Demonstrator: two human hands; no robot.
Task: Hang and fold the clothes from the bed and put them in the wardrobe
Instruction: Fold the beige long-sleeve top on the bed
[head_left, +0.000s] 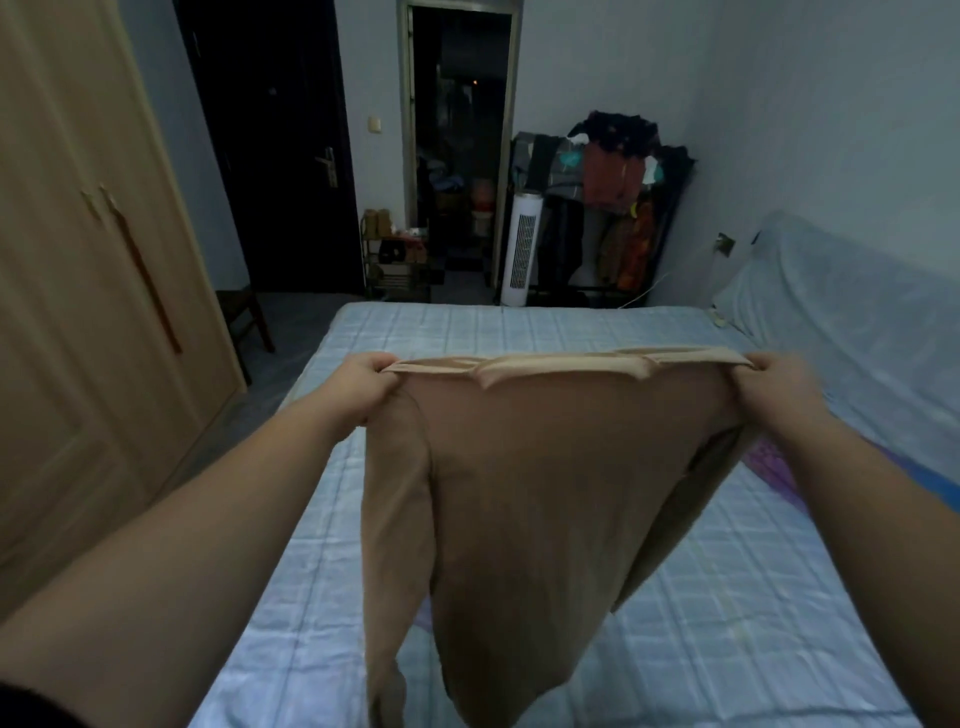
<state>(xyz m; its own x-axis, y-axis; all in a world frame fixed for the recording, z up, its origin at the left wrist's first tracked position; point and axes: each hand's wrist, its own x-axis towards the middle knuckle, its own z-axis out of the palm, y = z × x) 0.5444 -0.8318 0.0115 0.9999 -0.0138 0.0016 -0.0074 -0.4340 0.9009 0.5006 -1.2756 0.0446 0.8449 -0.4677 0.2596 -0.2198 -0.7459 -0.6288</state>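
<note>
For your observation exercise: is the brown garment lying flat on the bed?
No, both the left hand and right hand hold the brown garment up by its top edge above the bed.

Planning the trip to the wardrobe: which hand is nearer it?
Left. The left hand grips the garment on the wardrobe side; the right hand is farther.

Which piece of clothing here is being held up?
The tan garment, gripped by left hand and right hand; the others hang on the rack.
</note>
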